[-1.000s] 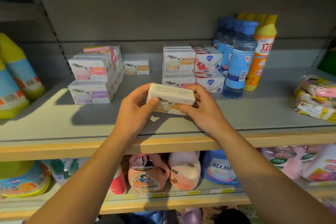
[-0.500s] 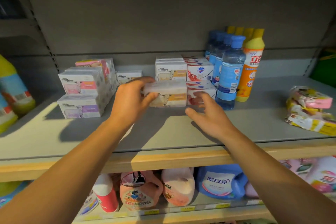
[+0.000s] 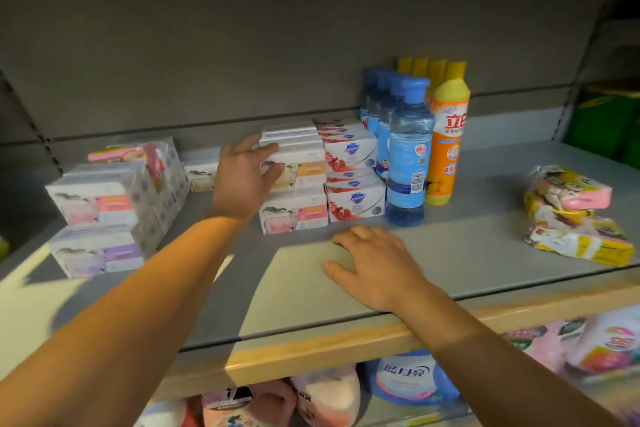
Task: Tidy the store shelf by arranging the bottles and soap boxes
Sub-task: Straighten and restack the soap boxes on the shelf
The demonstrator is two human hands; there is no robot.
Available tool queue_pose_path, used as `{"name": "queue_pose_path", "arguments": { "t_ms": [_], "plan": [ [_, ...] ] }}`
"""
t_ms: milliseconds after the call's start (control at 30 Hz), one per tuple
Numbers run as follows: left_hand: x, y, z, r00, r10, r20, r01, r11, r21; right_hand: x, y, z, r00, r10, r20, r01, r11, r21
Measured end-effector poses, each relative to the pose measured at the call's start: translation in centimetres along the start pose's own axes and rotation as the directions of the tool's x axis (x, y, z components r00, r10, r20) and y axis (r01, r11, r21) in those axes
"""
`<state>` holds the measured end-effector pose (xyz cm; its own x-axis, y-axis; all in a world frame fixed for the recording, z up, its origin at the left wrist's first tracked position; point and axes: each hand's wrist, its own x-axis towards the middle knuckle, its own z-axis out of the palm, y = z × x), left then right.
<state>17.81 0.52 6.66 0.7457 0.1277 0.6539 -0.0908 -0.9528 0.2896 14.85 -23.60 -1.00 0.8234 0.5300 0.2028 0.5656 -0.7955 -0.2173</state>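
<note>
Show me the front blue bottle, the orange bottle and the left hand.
Blue bottle [image 3: 408, 163]: head view, on its label.
Orange bottle [image 3: 449, 135]: head view, on its label.
Left hand [image 3: 242, 177]: head view, back of the hand.

The left hand [image 3: 244, 177] hides the soap box's [image 3: 298, 168] left end.
</note>
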Motion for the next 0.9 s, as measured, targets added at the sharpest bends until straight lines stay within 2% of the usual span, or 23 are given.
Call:
{"name": "queue_pose_path", "arguments": {
  "t_ms": [300,900],
  "plan": [
    [0.74,0.43,-0.10,0.999,0.035,0.028,-0.035,0.999,0.007,0.04,-0.06,-0.05,1.000,0.010,0.003,-0.010,1.000,0.015],
    [0.81,0.71,-0.59,0.997,-0.033,0.063,0.033,0.999,-0.007,-0.34,-0.52,-0.82,0.999,0.027,0.031,-0.028,0.999,0.032]
  ]
}}
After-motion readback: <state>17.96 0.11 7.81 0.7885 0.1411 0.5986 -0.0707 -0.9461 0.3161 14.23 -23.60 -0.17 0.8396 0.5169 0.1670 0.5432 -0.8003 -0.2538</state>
